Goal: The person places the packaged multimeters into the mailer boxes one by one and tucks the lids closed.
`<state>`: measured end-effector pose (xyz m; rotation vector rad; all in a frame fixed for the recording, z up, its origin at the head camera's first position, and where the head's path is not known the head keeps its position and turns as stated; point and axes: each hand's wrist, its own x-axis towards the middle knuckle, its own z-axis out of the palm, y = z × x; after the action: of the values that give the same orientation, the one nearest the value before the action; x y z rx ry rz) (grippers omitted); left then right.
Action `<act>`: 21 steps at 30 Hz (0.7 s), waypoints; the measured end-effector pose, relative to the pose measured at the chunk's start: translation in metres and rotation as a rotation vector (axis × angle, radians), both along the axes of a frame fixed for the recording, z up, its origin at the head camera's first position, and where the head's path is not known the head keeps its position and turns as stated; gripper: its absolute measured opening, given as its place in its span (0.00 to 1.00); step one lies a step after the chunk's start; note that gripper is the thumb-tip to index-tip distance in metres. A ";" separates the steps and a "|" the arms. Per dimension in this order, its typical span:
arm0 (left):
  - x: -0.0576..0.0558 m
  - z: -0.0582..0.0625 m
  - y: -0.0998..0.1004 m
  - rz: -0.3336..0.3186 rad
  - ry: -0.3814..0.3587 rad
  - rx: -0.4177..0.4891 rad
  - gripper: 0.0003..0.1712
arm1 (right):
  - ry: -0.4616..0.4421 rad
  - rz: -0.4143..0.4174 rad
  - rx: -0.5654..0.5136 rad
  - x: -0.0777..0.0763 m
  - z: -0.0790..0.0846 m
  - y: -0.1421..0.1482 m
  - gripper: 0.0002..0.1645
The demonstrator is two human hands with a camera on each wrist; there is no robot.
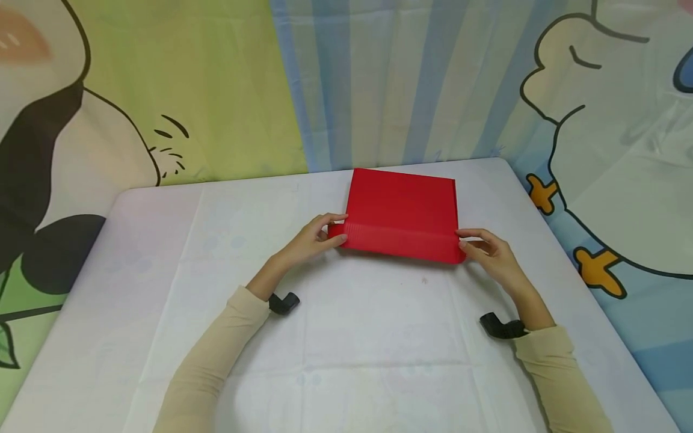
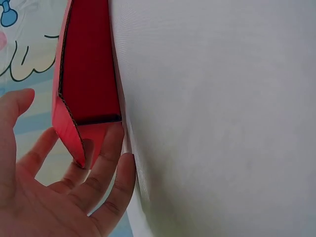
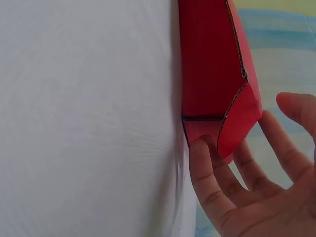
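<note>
A flat red cardboard box (image 1: 403,201) lies on the white-covered table, with its ribbed-looking near side facing me. My left hand (image 1: 314,234) is at its near left corner, where a small red side flap (image 2: 72,131) sticks out. In the left wrist view, its fingers reach against that end and its thumb stands away from the cardboard. My right hand (image 1: 492,252) is at the opposite near corner, fingers extended against another angled flap (image 3: 237,121). Its thumb, too, is apart from the box in the right wrist view. Corrugated cut edges show along the panel and flaps.
The white-covered table (image 1: 346,385) extends around the box. Behind it hangs a cartoon-printed curtain (image 1: 216,90), close to the table's far edge. Black curved pieces (image 1: 284,304) sit at both wrists, below beige sleeves (image 1: 200,367).
</note>
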<state>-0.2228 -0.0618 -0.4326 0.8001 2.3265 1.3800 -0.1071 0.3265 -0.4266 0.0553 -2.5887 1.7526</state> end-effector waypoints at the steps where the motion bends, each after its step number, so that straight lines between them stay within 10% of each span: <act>1: 0.001 0.000 0.000 -0.005 0.000 -0.011 0.30 | 0.004 0.003 -0.003 0.000 -0.001 0.000 0.24; 10: 0.004 0.006 -0.002 -0.008 0.053 -0.153 0.33 | 0.103 0.029 -0.020 0.003 -0.010 -0.002 0.23; 21: 0.008 -0.007 -0.002 0.023 0.155 -0.115 0.43 | 0.228 -0.015 0.016 0.001 -0.022 0.001 0.26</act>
<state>-0.2150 -0.0637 -0.4394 0.8763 2.5140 1.2198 -0.1058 0.3274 -0.4486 0.2210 -2.4341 1.6154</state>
